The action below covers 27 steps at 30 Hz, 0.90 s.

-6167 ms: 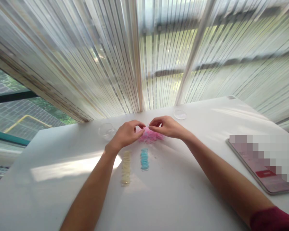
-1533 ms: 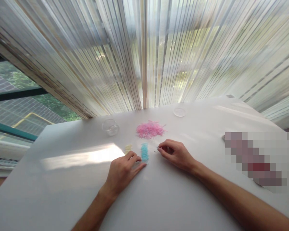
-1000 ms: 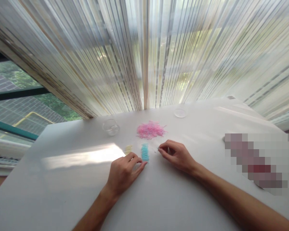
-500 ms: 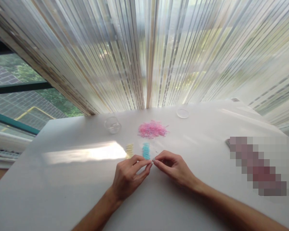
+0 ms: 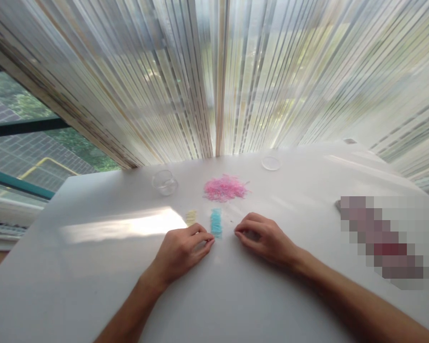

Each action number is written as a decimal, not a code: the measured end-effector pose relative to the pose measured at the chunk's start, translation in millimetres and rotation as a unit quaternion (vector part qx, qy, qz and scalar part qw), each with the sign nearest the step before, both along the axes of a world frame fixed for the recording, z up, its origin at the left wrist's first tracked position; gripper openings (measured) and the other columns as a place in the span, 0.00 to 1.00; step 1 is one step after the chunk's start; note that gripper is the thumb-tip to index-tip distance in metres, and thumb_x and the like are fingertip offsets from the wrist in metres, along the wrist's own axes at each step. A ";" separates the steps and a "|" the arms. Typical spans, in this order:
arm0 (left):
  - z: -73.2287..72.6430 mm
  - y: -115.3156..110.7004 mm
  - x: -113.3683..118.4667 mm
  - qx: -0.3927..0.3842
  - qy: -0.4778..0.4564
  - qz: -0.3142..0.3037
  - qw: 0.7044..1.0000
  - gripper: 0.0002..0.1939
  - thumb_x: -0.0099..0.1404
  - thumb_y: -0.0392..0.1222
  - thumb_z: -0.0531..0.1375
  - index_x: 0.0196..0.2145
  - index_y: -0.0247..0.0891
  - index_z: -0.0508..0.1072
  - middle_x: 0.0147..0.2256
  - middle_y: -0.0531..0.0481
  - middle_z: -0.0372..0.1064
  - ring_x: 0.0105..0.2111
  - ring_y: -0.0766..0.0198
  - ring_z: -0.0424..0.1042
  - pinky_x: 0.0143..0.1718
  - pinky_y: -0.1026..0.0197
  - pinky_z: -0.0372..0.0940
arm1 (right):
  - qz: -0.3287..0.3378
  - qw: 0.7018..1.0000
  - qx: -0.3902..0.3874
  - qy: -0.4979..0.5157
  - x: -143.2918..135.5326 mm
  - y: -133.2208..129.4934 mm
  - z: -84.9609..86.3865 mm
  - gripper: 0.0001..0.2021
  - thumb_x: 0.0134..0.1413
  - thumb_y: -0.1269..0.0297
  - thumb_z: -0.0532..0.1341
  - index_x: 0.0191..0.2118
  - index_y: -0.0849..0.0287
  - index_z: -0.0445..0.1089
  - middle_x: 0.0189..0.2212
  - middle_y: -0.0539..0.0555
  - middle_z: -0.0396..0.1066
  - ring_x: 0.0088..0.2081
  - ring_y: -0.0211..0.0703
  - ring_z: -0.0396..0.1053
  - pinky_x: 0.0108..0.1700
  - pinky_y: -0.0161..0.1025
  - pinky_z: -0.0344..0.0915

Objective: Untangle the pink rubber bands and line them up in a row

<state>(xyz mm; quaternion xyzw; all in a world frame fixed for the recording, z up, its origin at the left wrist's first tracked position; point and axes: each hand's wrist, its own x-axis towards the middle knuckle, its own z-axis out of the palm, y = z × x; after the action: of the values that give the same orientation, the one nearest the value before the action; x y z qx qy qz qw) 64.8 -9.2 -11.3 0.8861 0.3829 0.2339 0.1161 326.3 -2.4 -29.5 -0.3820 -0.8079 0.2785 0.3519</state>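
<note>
Blue row of small strips lies mid-table, strips crosswise. L hand is at its near end, thumb + index pinched tog.; can't tell if a pc is btwn them. R hand is right of the row, apart from it, fingertips drawn tog.; can't tell if they hold anything. Prob. best here: light pinch, pcs kept parallel, knuckles clear of yellow row, which L hand partly hides; a nudge could skew either. Beyond: loose pink pile, clear container to its left. Vs. 0.5 s ago: fingertips nearly met w/ a tiny bit there; now hands are apart.
</note>
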 end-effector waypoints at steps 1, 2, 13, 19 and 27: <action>-0.3 -0.7 0.7 0.002 0.013 -0.003 1.000 0.06 0.69 0.38 0.60 0.39 0.41 0.78 0.34 0.52 0.76 0.29 0.66 0.76 0.31 0.65 0.69 | -0.002 1.000 0.005 -0.003 0.6 0.6 -0.6 0.06 0.60 0.70 0.59 0.37 0.58 0.75 0.32 0.55 0.73 0.34 0.40 0.71 0.37 0.36 0.69; -0.7 -1.4 1.5 0.006 0.024 -0.005 1.000 0.06 0.69 0.38 0.59 0.38 0.41 0.78 0.34 0.52 0.76 0.29 0.66 0.76 0.30 0.65 0.68 | -0.004 1.000 0.007 -0.005 1.0 1.0 -1.3 0.06 0.60 0.70 0.60 0.37 0.58 0.75 0.32 0.55 0.73 0.34 0.40 0.71 0.37 0.36 0.69; 1.3 -1.4 0.9 0.021 0.058 0.023 0.998 0.05 0.68 0.39 0.60 0.39 0.41 0.77 0.34 0.53 0.76 0.28 0.65 0.75 0.30 0.64 0.66 | 0.011 0.999 0.029 -0.026 0.7 0.9 -8.2 0.05 0.59 0.71 0.61 0.38 0.59 0.75 0.33 0.55 0.72 0.35 0.41 0.70 0.37 0.36 0.69; -2.2 -3.8 6.1 0.026 0.054 0.032 0.998 0.05 0.67 0.43 0.62 0.36 0.40 0.76 0.34 0.53 0.76 0.28 0.65 0.75 0.29 0.64 0.65 | 0.012 0.999 0.035 -0.030 -0.2 0.0 -7.0 0.05 0.59 0.72 0.61 0.38 0.59 0.75 0.33 0.55 0.71 0.35 0.42 0.70 0.38 0.37 0.69; -6.0 -5.2 14.5 0.054 0.043 0.056 0.996 0.09 0.70 0.43 0.59 0.32 0.39 0.75 0.31 0.53 0.74 0.26 0.65 0.73 0.27 0.63 0.62 | 0.012 0.999 0.029 -0.033 -1.2 -0.3 -6.9 0.05 0.58 0.71 0.61 0.37 0.58 0.74 0.33 0.55 0.71 0.35 0.42 0.70 0.38 0.37 0.68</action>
<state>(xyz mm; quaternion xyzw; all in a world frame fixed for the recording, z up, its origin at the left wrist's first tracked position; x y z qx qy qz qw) 79.3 -14.3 -17.3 0.8773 0.4237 0.2221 0.0386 325.1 -2.7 -36.4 -0.3707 -0.8314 0.2464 0.3326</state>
